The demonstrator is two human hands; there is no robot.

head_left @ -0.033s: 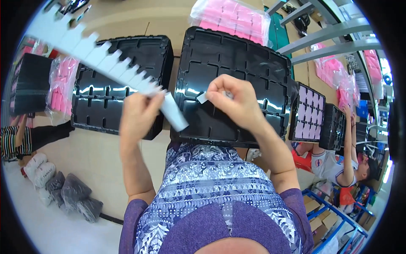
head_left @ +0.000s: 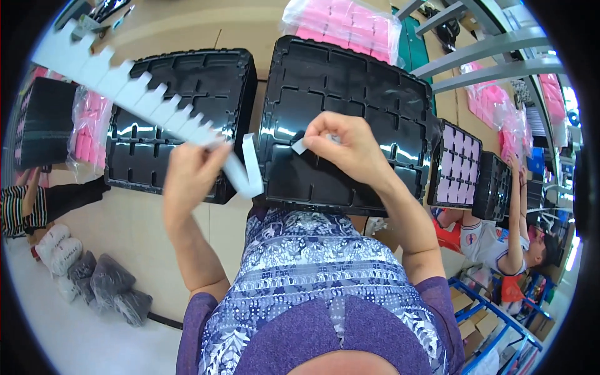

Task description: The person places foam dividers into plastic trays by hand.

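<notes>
My left hand (head_left: 194, 178) is closed on a long white strip (head_left: 139, 97) with a notched edge. The strip slants up to the far left, over a stack of black plastic trays (head_left: 215, 65). Past my fingers its near end bends back up in a narrow fold. My right hand (head_left: 349, 149) pinches a small white piece (head_left: 299, 147) between thumb and fingers, above another black compartment tray stack (head_left: 365, 94) directly before me. A little more white shows within my curled right fingers; what it is I cannot make out.
Bagged pink pieces (head_left: 340, 28) lie beyond the trays. At right, a tray with pale pink inserts (head_left: 458, 165) sits near grey metal bars (head_left: 494, 75). A co-worker's arms (head_left: 514, 206) reach in at right; another person in stripes (head_left: 24, 209) stands left. Grey bags (head_left: 112, 281) rest on the floor.
My left hand has shifted slightly left and nearer with the strip. The strip's near end, straighter before, now folds back upward. My right hand has hardly moved.
</notes>
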